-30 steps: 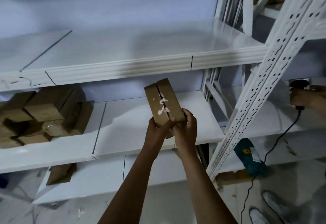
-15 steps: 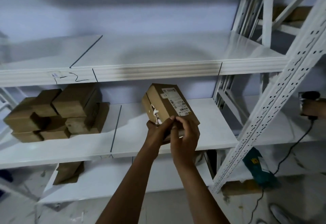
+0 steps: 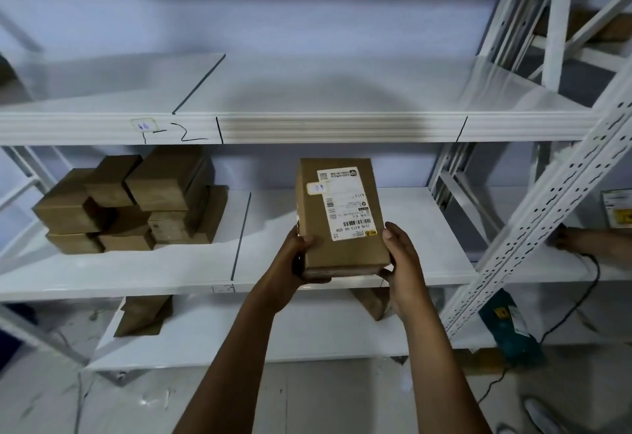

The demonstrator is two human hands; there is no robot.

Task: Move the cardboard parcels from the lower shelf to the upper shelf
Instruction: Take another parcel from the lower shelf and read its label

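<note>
Landmark: held parcel, label side facing the camera, in front of the middle shelf. Far left of it, on that shelf: a stack of parcels, about eight countable, some partly hidden. Below-left of it, bottom shelf: one parcel. Left hand grips its lower left edge, fingers curled underneath. Right hand clamps its lower right edge, thumb on the face. Just below it: one more parcel. Above it: upper shelf, two pen-marked divisions.
</note>
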